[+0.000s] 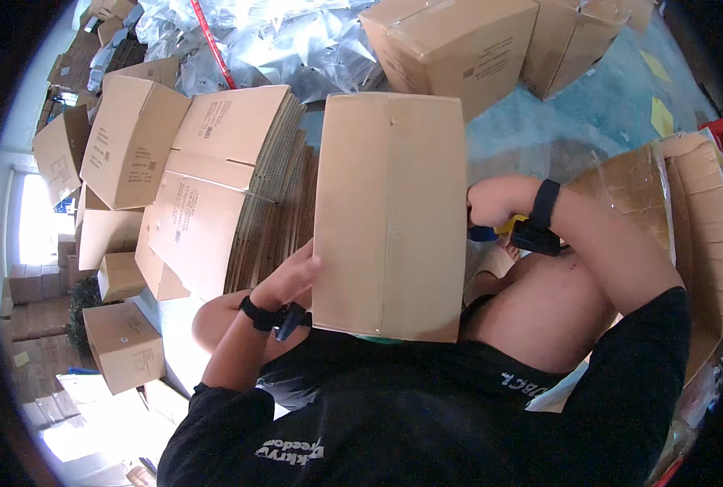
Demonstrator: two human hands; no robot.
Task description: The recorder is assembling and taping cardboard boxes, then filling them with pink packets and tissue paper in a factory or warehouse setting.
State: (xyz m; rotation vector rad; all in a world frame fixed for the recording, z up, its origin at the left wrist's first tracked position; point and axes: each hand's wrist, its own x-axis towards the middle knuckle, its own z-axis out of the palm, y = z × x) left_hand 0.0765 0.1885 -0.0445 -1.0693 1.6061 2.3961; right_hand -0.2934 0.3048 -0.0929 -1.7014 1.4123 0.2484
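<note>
A closed brown cardboard box [386, 215] stands before me, its long face with a centre seam turned up. My left hand [292, 274] is against the box's left side near the lower corner, gripping it, with part of the fingers hidden by the edge. Along the right side, my right hand [495, 201] is closed, its fingertips hidden behind the box. Something dark blue and yellow [483, 234] shows just under that hand; its kind cannot be made out. Both wrists wear black straps with small dark devices.
A stack of flattened cartons [215, 178] leans to the left of the box. Made-up boxes [130, 146] stand farther left, and larger ones [467, 57] at the back. Clear plastic wrapping [272, 45] lies behind. An opened carton [698, 235] is at my right.
</note>
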